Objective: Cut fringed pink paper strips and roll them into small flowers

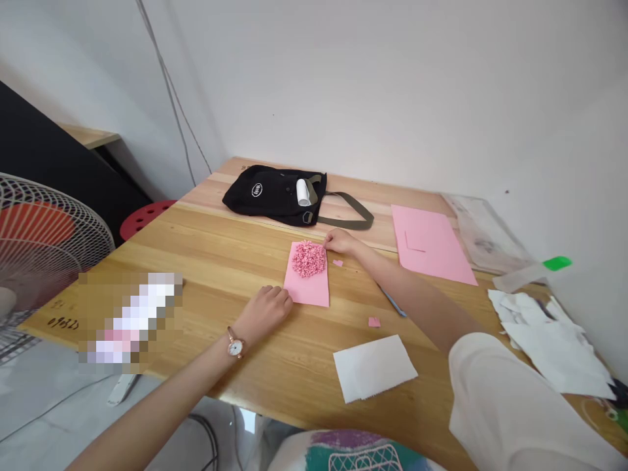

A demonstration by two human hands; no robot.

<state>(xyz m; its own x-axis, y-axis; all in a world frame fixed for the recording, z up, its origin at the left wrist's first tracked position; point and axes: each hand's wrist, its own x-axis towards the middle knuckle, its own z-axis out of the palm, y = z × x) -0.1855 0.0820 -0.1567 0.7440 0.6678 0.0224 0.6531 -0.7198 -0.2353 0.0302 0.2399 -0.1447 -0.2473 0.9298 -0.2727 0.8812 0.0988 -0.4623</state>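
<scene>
A small sheet of pink paper (310, 293) lies on the wooden table, bearing a rounded cluster of tiny pink pieces (309, 259) on its upper half. My left hand (269, 306), with a watch on the wrist, is closed at the sheet's lower left corner, fingers curled on its edge. At the upper right corner, beside the cluster, the fingers of my right hand (340, 241) pinch the paper's edge; the fingertips are partly hidden. Pink scraps (374, 322) and a torn white sheet (375, 367) lie to the right of the paper. A thin blue tool (394, 305) is half hidden under my right forearm.
A black bag (272, 195) with a strap lies at the back. To the right are a larger pink sheet (434, 245), a clear plastic sleeve (483, 232), a green-tipped item (557, 263) and crumpled white paper (552, 337). A fan (44, 235) stands left of the table.
</scene>
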